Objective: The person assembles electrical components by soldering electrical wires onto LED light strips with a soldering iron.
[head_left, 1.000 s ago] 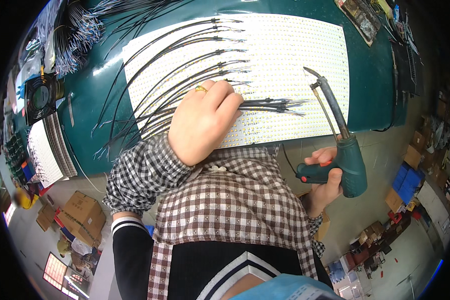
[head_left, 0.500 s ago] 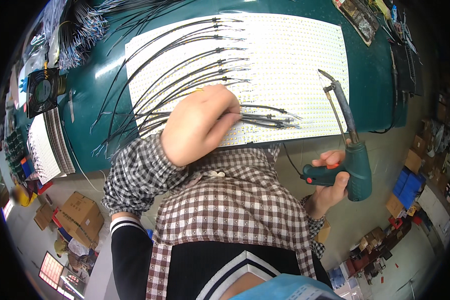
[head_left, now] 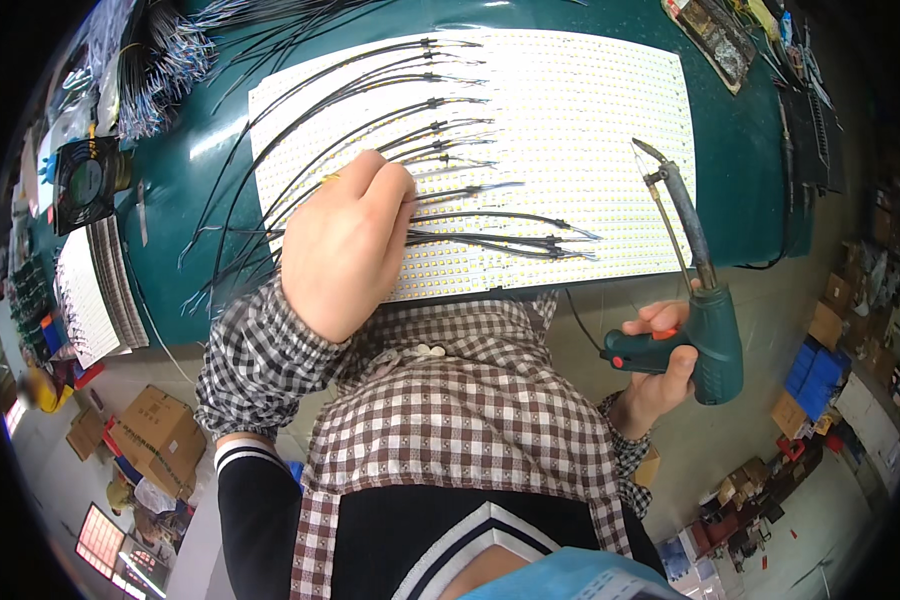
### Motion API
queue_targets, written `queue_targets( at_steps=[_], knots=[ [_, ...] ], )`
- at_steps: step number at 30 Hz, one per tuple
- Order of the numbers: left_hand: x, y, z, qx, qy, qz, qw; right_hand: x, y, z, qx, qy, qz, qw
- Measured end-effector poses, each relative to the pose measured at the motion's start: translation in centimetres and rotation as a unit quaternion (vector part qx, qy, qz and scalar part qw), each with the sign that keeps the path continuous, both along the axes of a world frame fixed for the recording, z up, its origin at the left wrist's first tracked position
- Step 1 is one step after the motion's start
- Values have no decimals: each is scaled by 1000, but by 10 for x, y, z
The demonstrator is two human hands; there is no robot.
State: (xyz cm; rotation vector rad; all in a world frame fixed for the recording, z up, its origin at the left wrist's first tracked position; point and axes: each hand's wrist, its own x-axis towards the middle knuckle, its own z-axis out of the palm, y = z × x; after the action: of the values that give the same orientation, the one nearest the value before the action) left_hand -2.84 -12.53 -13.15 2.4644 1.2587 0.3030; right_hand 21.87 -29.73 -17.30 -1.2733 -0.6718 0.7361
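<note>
Leans over a green table (head_left: 210, 190) in a brown-and-white checked apron (head_left: 450, 410), facing a white board (head_left: 590, 110) laid flat and dotted with rows of small yellow squares. Holds a black wire (head_left: 470, 189) in the left hand (head_left: 345, 240), over the lower left half of the board, fingers curled together in a narrow grip; cannot see the fingertips, so cannot tell how many others to count within the same grip. Points the free end of that wire rightward, just past the middle of the board.

Just below, shows a few more wires (head_left: 540, 241) in a loose bunch, reaching farther right across the board. Above, shows a fan of dark wires (head_left: 429, 77), spread one over another, curving from beyond the board's left edge to thin ends near its middle.

Grips a green soldering gun (head_left: 718, 345) in the right hand (head_left: 660, 365), thumb and fingers closed around the handle, off the near right corner of the board. Tilts its long barrel (head_left: 688, 220) up and away, bent tip (head_left: 648, 150) turned left over the board in this view; cannot tell how high above.

At the table's left side, shows a black fan (head_left: 83, 185) near a stack of white boards (head_left: 90, 290), and beyond, a thick bundle of wires (head_left: 160, 85). On the floor to the left, shows a brown box (head_left: 158, 435).
</note>
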Motion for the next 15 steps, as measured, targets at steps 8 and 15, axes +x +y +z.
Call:
queue_targets(
  at_steps=[8,15],
  knots=[
    [34,11,-24,8,-79,-83,993,-4,-4,-4,-17,20,17,1000],
    [31,4,-15,-39,-117,-46,991,-9,-8,-4,-31,32,10,999]
  ],
)
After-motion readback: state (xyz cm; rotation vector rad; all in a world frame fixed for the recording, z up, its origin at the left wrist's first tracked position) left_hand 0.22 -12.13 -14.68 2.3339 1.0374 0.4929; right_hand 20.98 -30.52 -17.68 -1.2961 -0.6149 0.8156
